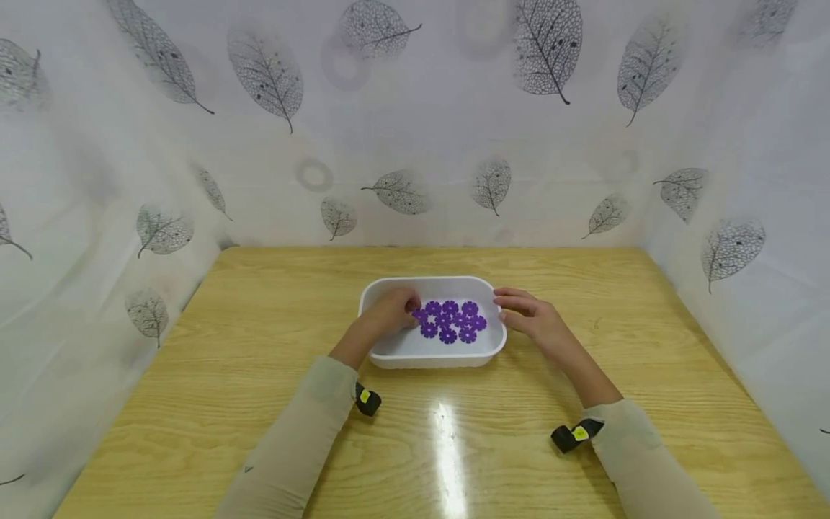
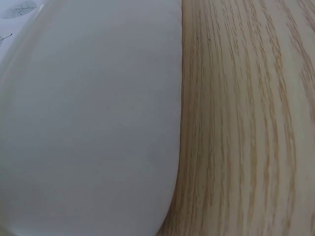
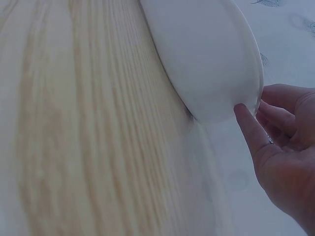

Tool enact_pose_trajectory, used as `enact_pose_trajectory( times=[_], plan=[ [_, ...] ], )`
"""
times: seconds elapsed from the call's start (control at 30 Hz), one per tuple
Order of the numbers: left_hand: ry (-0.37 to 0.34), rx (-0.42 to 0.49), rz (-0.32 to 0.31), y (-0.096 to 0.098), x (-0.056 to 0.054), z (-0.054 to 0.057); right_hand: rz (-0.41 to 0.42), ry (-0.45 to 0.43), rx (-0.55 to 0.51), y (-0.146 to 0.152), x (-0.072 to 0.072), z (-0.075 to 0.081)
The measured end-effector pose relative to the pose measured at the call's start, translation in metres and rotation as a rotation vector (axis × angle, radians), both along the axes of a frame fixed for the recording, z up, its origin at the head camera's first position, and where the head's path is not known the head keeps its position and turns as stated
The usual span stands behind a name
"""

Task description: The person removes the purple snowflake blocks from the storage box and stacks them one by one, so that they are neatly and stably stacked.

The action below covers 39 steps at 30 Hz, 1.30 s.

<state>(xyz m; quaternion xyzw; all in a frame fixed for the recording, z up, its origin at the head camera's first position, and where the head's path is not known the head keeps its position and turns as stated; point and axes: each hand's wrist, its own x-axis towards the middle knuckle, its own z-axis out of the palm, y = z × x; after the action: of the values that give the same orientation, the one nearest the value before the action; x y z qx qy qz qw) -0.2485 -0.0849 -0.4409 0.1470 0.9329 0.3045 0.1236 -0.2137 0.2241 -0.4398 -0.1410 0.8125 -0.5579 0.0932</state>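
Toward the worktop's (image 1: 285, 295) far edge, the left hand (image 1: 391, 311) pinches a flower-shaped disc (image 1: 420, 316), the right hand's (image 1: 540, 321) parted fingers touching its tray (image 1: 431, 357).

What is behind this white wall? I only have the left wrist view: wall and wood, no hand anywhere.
Observer: Purple flower-shaped pieces, lying in a white tray.
Visitor: Oh, pretty! So where has the left hand gone?
Observer: The left hand is inside the tray, fingertips at the leftmost pieces; whether it grips one, I can't tell.
Visitor: And the other hand, is it doing anything?
Observer: The right hand holds the tray's opposite end, with its thumb against the outside.
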Motion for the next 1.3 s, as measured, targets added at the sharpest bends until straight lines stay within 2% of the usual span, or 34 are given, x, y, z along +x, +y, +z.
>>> enact_pose_trajectory(
  times=[0.3,0.57,0.97,1.3],
  plan=[
    [-0.043,0.022,0.021,0.001,0.0003,-0.0002,-0.007,-0.017,-0.011,0.0001,0.0004,-0.0007],
    [-0.062,-0.004,0.038,0.0021,0.0009,0.0,-0.003,-0.013,-0.023,-0.0005,0.0003,-0.0005],
    [-0.03,-0.031,0.007,0.0018,0.0023,-0.0006,-0.01,-0.011,-0.023,-0.0004,0.0,-0.0005],
    [-0.024,-0.012,-0.013,0.0021,0.004,0.0008,-0.013,-0.015,-0.012,0.0006,0.0,-0.0006]
  ],
)
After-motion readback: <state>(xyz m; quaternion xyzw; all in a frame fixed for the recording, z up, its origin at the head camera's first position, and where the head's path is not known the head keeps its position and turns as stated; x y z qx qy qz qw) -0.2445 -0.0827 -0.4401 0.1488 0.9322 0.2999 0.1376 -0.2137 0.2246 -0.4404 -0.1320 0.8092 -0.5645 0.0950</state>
